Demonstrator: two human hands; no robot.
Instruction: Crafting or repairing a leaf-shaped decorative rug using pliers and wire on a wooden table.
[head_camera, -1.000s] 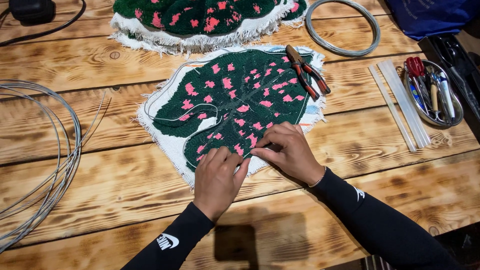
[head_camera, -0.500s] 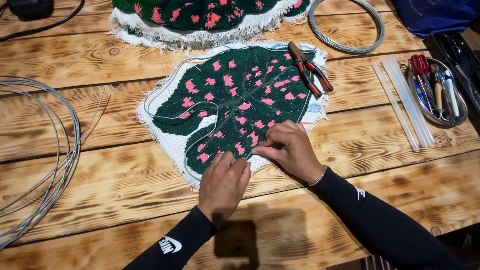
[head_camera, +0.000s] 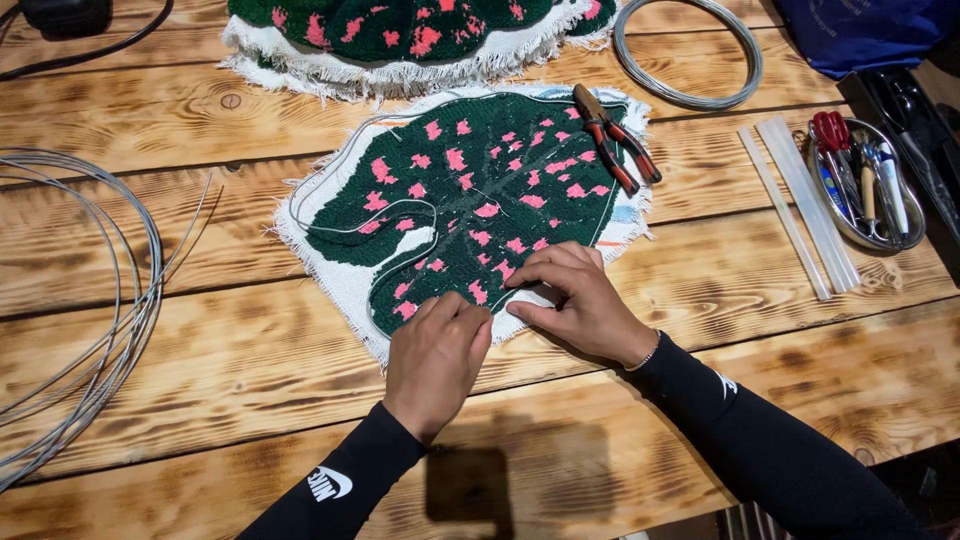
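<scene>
Green leaf-shaped rug piece (head_camera: 480, 200) sits nearer me than a second ago; my left hand (head_camera: 437, 357) and right hand (head_camera: 575, 300) keep pinching the wire (head_camera: 352, 228) against its lower edge.

A dark green leaf-shaped rug piece (head_camera: 470, 200) is dotted with pink patches and edged in white fringe. Red-handled pliers (head_camera: 615, 135) are laid on its upper right edge. Beneath it, scorched brown-streaked wooden planks (head_camera: 200, 360) are seen.

both arms in snug black long sleeves. white logo marks near each forearm. thin bracelet (head_camera: 648, 352) at the right wrist.
</scene>
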